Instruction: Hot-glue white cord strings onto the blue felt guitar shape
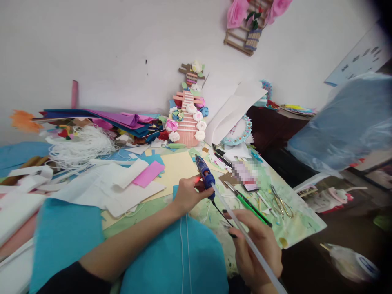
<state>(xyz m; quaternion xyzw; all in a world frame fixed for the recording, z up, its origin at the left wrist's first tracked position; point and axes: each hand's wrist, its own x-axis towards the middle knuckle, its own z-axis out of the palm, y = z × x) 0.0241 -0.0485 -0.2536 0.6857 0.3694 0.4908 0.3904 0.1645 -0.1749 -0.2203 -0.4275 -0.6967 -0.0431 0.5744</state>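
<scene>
My left hand (187, 195) is closed round a blue hot glue gun (208, 179), with its nozzle tilted up and away from me; a small red light glows by the fingers. A long translucent glue stick (228, 210) runs out of the gun's back towards the lower right. It crosses in front of my right hand (259, 245), whose thumb and forefinger are apart. The gun's black cord passes close to those fingertips; whether they touch it I cannot tell. Under the gun, a rounded turquoise piece (171, 255) bears two white strings (185, 253).
A pink guitar-shaped craft (188, 132) with paper flowers leans on the wall. White string (82, 145) and coloured sheets (122, 119) lie left. A green utility knife (252, 209), scissors (280, 202) and a pixelated item (246, 175) lie right. A bluish plastic bag (343, 122) bulges beyond the table edge.
</scene>
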